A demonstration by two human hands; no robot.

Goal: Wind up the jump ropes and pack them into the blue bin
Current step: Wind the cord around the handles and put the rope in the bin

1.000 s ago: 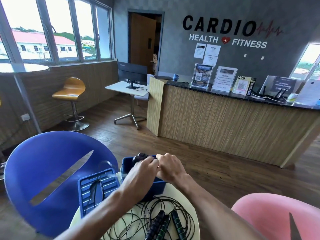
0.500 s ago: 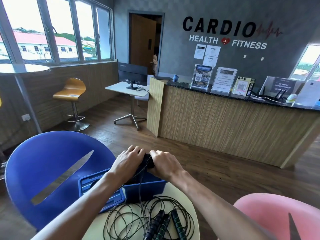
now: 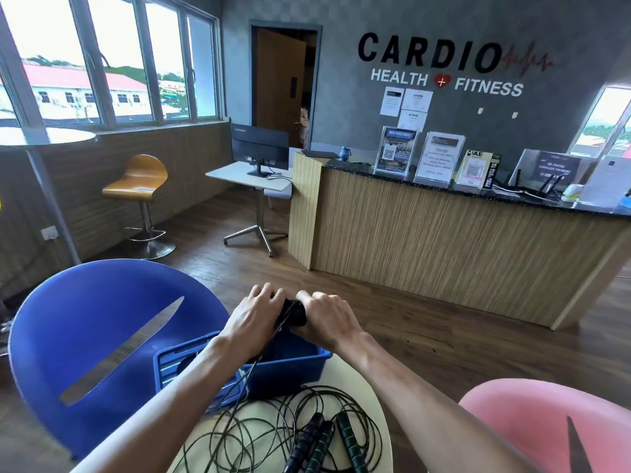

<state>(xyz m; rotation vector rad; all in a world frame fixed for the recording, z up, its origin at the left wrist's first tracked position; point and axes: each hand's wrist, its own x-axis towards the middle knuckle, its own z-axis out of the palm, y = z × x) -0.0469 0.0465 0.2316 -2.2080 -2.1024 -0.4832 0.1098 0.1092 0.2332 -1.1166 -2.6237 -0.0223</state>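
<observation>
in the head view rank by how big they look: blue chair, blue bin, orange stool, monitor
1. blue chair, by far the largest
2. blue bin, partly hidden by the arms
3. orange stool and monitor look alike; both stand farther away, so unranked

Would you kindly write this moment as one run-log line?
both hands hold black handles above blue bin | cord hangs down | loose jump ropes on table | packing unfinished
</observation>
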